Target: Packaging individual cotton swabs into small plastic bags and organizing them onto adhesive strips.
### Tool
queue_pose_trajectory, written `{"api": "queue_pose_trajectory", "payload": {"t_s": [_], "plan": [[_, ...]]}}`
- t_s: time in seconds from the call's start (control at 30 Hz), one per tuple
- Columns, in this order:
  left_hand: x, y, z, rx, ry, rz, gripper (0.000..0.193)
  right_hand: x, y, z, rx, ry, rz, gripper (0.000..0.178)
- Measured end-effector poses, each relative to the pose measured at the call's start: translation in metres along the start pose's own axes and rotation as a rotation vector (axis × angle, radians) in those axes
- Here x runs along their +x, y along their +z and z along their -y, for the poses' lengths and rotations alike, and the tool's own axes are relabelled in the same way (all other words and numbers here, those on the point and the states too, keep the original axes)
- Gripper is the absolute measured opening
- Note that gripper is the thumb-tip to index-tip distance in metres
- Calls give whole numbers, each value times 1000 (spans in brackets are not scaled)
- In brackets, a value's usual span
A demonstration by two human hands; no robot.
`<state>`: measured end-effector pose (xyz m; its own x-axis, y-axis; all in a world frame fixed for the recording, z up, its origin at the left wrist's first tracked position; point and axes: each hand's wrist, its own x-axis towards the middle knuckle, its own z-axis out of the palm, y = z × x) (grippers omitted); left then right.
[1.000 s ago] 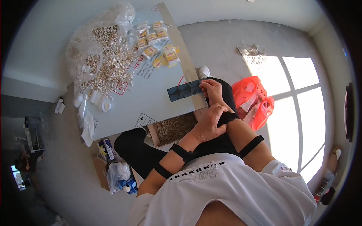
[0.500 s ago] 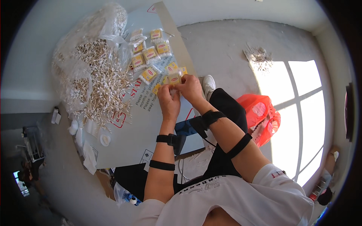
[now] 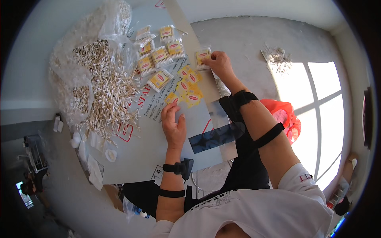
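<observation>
While right hand (image 3: 221, 63) pinches swab packet (image 3: 201, 58), left hand (image 3: 174, 129) sits apart.

you've got a red plastic bag (image 3: 293, 127) on the floor (image 3: 234, 41) to your right, plus pale scraps (image 3: 279, 61) farther off

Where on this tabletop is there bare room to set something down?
The widest bare patch of the table lies between the swab pile and the left hand. A narrower one lies between that hand and the dark strip. It is crowded farther up, with swab packets and yellow cards; the right hand holds another packet.
</observation>
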<state>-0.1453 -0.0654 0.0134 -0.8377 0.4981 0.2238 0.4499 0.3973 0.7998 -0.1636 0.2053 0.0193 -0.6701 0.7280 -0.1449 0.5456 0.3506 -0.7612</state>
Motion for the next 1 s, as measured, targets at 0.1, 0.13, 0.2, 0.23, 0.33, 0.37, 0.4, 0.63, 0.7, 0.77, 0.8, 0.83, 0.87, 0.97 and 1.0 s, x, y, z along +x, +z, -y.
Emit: {"api": "queue_pose_trajectory", "payload": {"t_s": [0.1,0.13,0.2,0.23,0.33,0.37,0.4,0.63,0.7,0.77,0.8,0.83,0.87,0.97,1.0], "plan": [[-3,-7,-2,-77,0,-2,30,10,11,14,-58,-59,-58,37],[-3,-9,-8,-174,-68,-8,29,14,12,16,-77,-52,-12,41],[-4,-17,-13,-264,-149,-35,28,13,12,11,-38,-142,-18,42],[-7,-22,-12,-236,-116,-74,28,11,13,10,3,-222,-50,43],[-18,-45,6,-88,-76,-182,29,-7,15,10,-41,-355,-385,41],[-24,-55,13,22,-50,-233,30,-20,18,10,-43,-362,-368,41],[-32,-67,18,91,-117,-244,33,-38,18,12,-34,-304,-251,41],[-68,-98,43,175,-198,-244,36,-115,48,10,-124,-430,-83,51],[-68,-93,43,216,-109,-234,36,-116,57,14,-109,-483,-28,51],[-65,-87,36,139,-126,-237,36,-106,66,19,-194,-582,-134,47],[-64,-86,33,61,-139,-230,36,-105,69,22,-193,-588,-129,47],[-64,-89,33,62,-141,-237,36,-103,73,24,-75,-543,-182,43],[-63,-91,32,12,-156,-254,34,-103,75,26,43,-496,-236,39],[-76,-111,52,59,-195,-336,31,-132,85,53,189,-497,-65,28],[-79,-117,58,129,-197,-377,29,-140,91,60,273,-464,50,19]]}}
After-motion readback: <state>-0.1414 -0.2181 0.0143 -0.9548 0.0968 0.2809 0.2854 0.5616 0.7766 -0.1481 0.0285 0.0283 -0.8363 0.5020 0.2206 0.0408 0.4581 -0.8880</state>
